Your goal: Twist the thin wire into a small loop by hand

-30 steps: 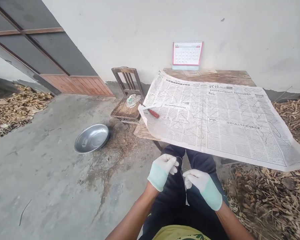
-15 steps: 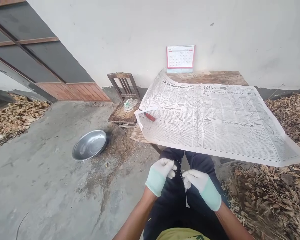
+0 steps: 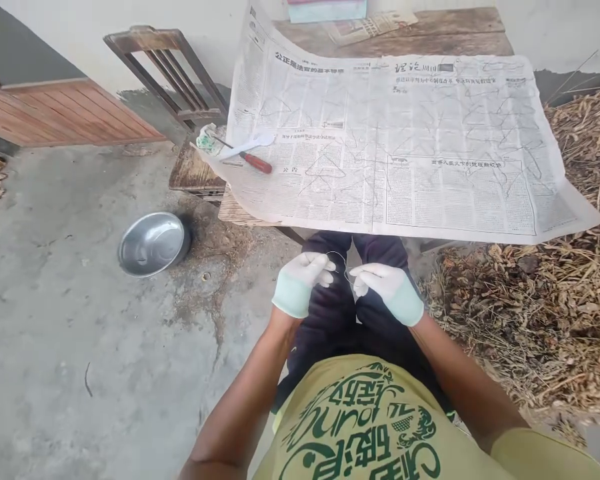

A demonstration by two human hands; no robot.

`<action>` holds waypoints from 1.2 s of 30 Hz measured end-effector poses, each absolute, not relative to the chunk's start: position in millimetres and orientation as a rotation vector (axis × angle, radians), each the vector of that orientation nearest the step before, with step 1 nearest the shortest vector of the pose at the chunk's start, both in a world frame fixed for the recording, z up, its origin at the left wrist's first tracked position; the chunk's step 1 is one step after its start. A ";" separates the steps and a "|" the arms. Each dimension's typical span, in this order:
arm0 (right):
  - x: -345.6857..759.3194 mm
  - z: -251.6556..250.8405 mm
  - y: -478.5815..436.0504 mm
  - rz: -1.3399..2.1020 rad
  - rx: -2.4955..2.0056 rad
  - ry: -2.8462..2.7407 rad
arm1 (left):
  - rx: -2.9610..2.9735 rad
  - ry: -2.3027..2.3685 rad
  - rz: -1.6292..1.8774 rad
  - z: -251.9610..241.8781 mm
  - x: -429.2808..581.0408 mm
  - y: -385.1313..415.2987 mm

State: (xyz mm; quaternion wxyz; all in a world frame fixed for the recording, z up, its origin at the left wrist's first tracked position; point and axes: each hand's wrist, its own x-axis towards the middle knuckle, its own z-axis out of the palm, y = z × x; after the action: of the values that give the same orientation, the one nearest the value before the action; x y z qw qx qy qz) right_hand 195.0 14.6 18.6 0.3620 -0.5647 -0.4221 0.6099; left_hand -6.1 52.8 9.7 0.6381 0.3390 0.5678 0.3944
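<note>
Metal bowl point(image 3: 153, 243) on the concrete floor left of our knees, round, shiny, nothing visible in it. Our left hand point(image 3: 301, 283) and right hand point(image 3: 387, 291), both in pale gloves, sit close together over our lap below the worktop's point(image 3: 430, 30) near edge; each has its fingers pinched shut on a thin thread point(image 3: 344, 265) looping between them. Newspaper point(image 3: 390, 140) covers the wooden worktop, overhanging its edges. Red-handled tool point(image 3: 253, 161) lies at its left edge. Slatted wooden chair point(image 3: 180, 87) beside it. Dry straw point(image 3: 540, 293) heaps right.
</note>
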 end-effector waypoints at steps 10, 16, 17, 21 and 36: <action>187.8 15.5 12.4 1.532 -1.468 -1.091 | 0.736 1.299 0.914 9.2 -11.4 49.8; 179.3 15.0 11.4 1.480 -1.500 -1.143 | 0.850 1.307 0.815 13.9 -8.3 42.2; 177.6 14.1 10.7 1.465 -1.500 -1.167 | 0.875 1.314 0.776 16.1 -6.2 40.0; 173.7 4.7 8.2 1.235 -1.554 -1.464 | 0.855 1.322 0.678 21.4 2.8 32.7; 175.3 -5.7 11.9 1.045 -1.685 -1.535 | 0.937 1.475 0.606 17.4 4.0 20.7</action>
State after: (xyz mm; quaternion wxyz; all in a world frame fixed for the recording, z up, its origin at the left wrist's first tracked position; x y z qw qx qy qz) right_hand 175.3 11.9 -5.7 0.3120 -0.6384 -0.5817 0.3959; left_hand 4.0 20.7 17.4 0.6018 0.4046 0.6368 0.2618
